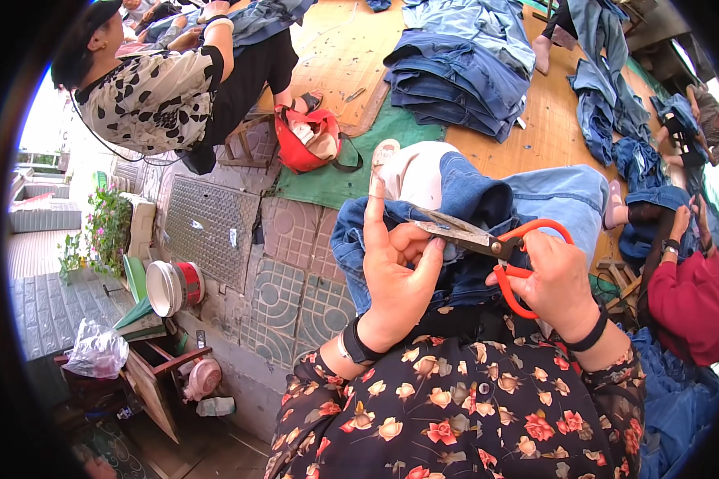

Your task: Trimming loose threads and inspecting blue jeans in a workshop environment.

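Observation:
In my right hand (pixel 554 278) are scissors (pixel 479 239) with orange handles and dark, worn blades. The handles are spread and the blades point left, slightly apart, with small blue scraps on them. My left hand (pixel 398 269) is at the blade tips, its index finger raised straight and its thumb and bent fingers closed at the edge of a blue denim garment (pixel 476 185). The garment lies bunched across my lap, partly hidden behind both hands and the scissors. Lighter denim (pixel 554 197) covers the knee on the right.
A stack of folded jeans (pixel 455 84) sits ahead on wooden boards (pixel 485 149). A red bag (pixel 308 141) rests on green sheeting (pixel 368 129). Co-workers sit at left (pixel 150 102) and right (pixel 692 293). A white bucket (pixel 165 288) lies tipped at left. More denim (pixel 677 401) is piled at lower right.

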`<state>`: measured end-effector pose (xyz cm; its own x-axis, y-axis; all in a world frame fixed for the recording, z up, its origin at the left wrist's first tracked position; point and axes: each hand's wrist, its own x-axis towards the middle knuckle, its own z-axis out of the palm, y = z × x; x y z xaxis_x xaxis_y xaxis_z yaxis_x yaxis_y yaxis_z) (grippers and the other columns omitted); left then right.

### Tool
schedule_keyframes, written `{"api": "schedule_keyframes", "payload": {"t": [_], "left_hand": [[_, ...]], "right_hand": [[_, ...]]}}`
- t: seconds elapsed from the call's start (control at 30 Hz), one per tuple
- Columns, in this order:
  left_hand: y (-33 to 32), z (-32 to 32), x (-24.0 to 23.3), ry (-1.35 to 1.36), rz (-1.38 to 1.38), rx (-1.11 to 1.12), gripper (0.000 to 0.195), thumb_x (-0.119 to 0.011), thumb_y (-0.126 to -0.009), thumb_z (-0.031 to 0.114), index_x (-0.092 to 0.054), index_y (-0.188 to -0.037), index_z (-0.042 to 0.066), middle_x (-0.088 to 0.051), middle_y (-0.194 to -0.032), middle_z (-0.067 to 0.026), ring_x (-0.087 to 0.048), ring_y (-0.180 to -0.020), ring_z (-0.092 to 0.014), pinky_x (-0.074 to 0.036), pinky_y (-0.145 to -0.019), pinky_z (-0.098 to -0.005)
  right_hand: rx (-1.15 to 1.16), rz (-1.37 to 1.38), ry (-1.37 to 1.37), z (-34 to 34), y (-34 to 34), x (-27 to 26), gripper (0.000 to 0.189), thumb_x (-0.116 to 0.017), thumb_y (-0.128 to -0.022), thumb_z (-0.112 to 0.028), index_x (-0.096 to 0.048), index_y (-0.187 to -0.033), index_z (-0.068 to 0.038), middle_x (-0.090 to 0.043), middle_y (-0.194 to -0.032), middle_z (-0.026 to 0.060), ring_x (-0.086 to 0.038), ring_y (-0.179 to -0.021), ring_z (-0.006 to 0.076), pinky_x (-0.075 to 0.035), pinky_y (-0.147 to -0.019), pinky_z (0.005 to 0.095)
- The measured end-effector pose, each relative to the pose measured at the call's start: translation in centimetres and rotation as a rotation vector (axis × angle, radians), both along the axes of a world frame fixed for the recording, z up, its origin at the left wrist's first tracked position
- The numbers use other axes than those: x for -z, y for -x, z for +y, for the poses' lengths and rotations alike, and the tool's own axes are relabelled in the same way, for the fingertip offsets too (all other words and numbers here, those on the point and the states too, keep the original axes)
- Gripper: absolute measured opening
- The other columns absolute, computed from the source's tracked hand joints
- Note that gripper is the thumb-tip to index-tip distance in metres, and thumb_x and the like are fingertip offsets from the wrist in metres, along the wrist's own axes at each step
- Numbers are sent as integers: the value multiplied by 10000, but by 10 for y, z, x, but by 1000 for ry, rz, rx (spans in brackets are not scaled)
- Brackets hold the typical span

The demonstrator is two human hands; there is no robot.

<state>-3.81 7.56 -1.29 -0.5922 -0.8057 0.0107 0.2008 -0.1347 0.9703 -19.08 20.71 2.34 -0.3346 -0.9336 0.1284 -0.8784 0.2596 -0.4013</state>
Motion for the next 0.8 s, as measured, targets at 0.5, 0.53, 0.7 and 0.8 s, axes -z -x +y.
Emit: {"api": "schedule_keyframes", "payload": {"t": [0.5,0.53,0.7,0.8], "left_hand": [[-3,-7,3,-185,48,-19,824,-547,-818,-130,-83,-1465,81,-592,-929,-35,-580,-802,-62,-455,-737,-174],[-4,-8,7,-175,44,-12,815,-545,-816,-134,-103,-1464,88,-590,-934,-26,-577,-813,-62,-455,-752,-178],[-7,-11,13,-208,43,16,806,-549,-811,-135,-137,-1463,100,-587,-937,-14,-571,-832,-58,-453,-775,-186],[-9,-12,15,-224,68,44,786,-541,-812,-136,-157,-1458,94,-587,-935,-14,-571,-849,-62,-452,-791,-192]], "right_hand": [[442,-1124,269,-2,27,30,194,-653,-876,-201,-541,-835,-47,-509,-700,-25,-423,-624,24,-344,-539,178],[422,-1003,290,-5,21,32,222,-676,-861,-198,-526,-808,-43,-492,-681,-27,-411,-617,31,-349,-535,192],[448,-750,254,-26,6,43,353,-775,-762,-184,-468,-753,-11,-443,-611,4,-397,-597,77,-379,-534,266],[464,-642,227,-32,7,54,342,-777,-755,-169,-474,-766,-9,-481,-633,11,-419,-603,81,-389,-540,253]]}}
